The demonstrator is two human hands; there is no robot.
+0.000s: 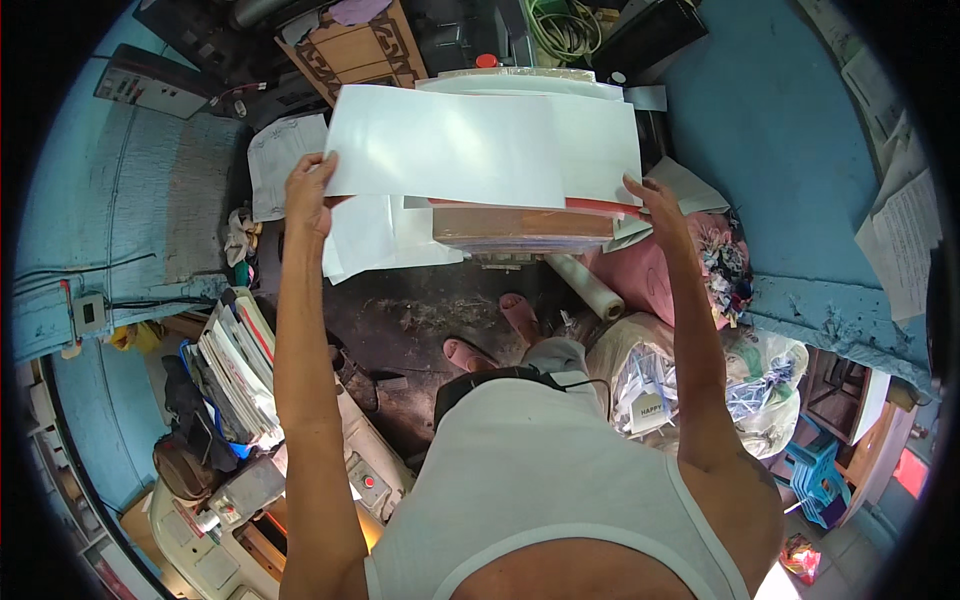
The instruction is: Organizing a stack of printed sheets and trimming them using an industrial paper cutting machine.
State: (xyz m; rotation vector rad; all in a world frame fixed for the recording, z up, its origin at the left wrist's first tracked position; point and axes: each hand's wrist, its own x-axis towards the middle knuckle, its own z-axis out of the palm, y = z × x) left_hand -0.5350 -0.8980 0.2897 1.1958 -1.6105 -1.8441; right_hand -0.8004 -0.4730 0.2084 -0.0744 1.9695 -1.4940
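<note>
A long white sheet stretches across a stack in front of me. My left hand is closed on its left edge, thumb on top. A second white sheet lies partly under it on the right. My right hand is closed at that sheet's lower right corner, next to a red strip; the sheet's edge hides some fingertips. Beneath is a thick stack with a brown front side. More white sheets show behind the held ones, and loose white sheets hang at the stack's left.
Below the stack, a rolled white sheet leans beside a pink bundle. Clear plastic bags stand at my right. To my left are upright papers and a beige machine with a red button. Blue walls flank both sides.
</note>
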